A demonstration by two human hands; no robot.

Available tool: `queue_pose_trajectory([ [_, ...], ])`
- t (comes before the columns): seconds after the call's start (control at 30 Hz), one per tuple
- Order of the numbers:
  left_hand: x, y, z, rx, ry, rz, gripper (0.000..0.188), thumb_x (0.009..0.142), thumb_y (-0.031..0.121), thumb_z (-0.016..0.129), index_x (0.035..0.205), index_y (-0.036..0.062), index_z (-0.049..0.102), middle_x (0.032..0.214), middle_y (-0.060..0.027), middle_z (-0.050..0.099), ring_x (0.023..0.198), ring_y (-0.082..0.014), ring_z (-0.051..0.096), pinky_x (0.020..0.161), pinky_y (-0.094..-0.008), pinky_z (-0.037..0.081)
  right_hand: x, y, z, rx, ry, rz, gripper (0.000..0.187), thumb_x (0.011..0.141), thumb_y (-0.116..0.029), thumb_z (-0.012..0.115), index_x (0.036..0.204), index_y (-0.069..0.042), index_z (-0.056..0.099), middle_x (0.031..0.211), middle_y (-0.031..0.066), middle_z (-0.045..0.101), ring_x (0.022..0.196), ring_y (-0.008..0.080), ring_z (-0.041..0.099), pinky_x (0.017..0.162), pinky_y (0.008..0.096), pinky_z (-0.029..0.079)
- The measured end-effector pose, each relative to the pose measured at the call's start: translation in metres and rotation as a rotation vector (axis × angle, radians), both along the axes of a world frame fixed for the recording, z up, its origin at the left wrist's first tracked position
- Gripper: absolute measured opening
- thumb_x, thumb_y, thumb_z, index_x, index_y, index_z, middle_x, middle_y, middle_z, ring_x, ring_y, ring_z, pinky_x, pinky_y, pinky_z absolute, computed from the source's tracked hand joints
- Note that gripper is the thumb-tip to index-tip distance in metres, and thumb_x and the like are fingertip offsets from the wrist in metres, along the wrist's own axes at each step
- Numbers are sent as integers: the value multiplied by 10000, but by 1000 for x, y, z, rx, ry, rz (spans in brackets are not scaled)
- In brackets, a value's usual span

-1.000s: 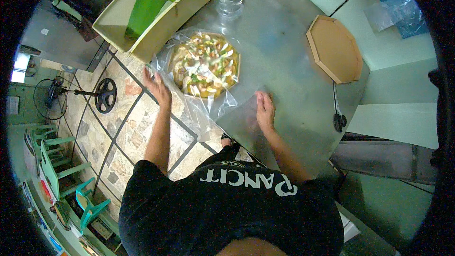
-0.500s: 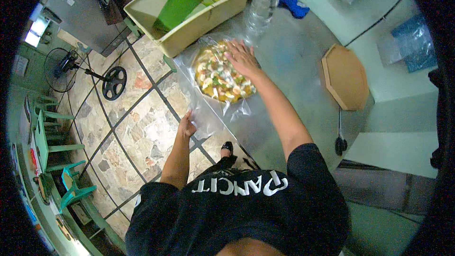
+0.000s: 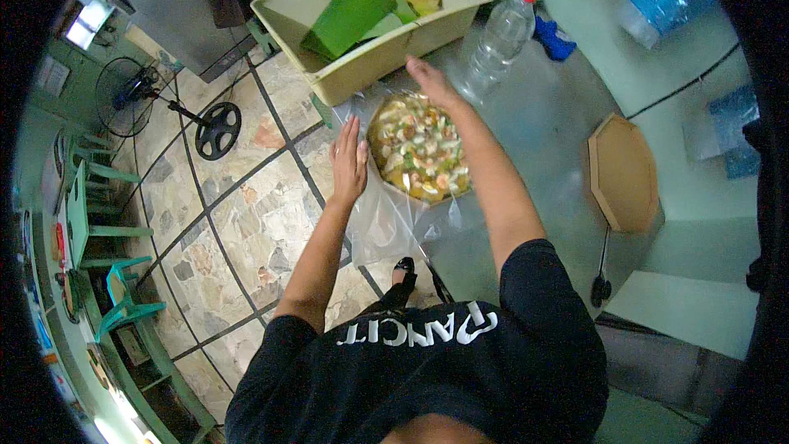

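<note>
A round spread of food [image 3: 419, 148] with noodles, shrimp and pale and green toppings sits near the table's left edge. Clear plastic film [image 3: 382, 230] lies over it and hangs past the table edge. Along the food's left side is my left hand [image 3: 349, 164], fingers stretched out and close together, beside or against the film. My right hand [image 3: 434, 86] is at the food's far edge, seen partly edge-on, its fingers extended and nothing visible in it. Whether its palm presses on the film cannot be made out.
A cream tub [image 3: 394, 53] holding cut banana leaf [image 3: 349, 16] stands at the far side. Right of it are a clear bottle [image 3: 501, 41] with red cap and a blue cloth [image 3: 555, 39]. A brown octagonal cardboard lid [image 3: 625, 173] and tongs [image 3: 602, 279] lie at right.
My left hand has risen from the hanging film to the food's left side, its fingers straightening. My right hand has shifted from the food's top to its far edge. The view has shifted slightly.
</note>
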State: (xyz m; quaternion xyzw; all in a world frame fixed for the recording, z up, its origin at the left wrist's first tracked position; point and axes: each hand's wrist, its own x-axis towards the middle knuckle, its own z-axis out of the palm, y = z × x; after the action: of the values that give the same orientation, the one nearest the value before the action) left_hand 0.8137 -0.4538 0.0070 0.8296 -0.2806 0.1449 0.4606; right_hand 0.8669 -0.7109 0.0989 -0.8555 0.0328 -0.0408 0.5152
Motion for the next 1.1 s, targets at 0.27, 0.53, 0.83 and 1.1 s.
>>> queue_pose_trajectory([
  [0.27,39,6,-22,39,302,-113,588,989,471,255,1403,79,398,1416,-162,425,1317,-325,386,1075,-511,208,-178,-23,-45,213,-479,-743,705,986,-488,318,1455,21,188,1534,183,163,1408,297,194,1142,379,163],
  [0.53,86,-39,54,54,-167,-7,454,974,369,377,1312,94,505,1309,-163,499,1247,-320,424,1043,-464,257,-238,21,-64,-102,-301,-723,810,936,-427,481,1470,28,76,1539,221,100,1428,338,111,1157,398,105],
  [0.83,29,-195,123,-303,-110,-688,187,884,195,613,946,19,602,896,-106,609,864,-224,549,801,-340,421,-310,114,-25,-471,-40,-584,682,938,-419,474,1431,10,281,1514,223,199,1401,385,186,1129,443,197],
  [1.1,-108,-167,78,1,216,-1574,383,786,202,756,604,38,462,521,-18,402,504,-89,379,455,-282,324,-590,123,-55,-758,31,-1506,552,918,-223,543,1398,-23,357,1451,193,351,1353,355,298,1115,403,239],
])
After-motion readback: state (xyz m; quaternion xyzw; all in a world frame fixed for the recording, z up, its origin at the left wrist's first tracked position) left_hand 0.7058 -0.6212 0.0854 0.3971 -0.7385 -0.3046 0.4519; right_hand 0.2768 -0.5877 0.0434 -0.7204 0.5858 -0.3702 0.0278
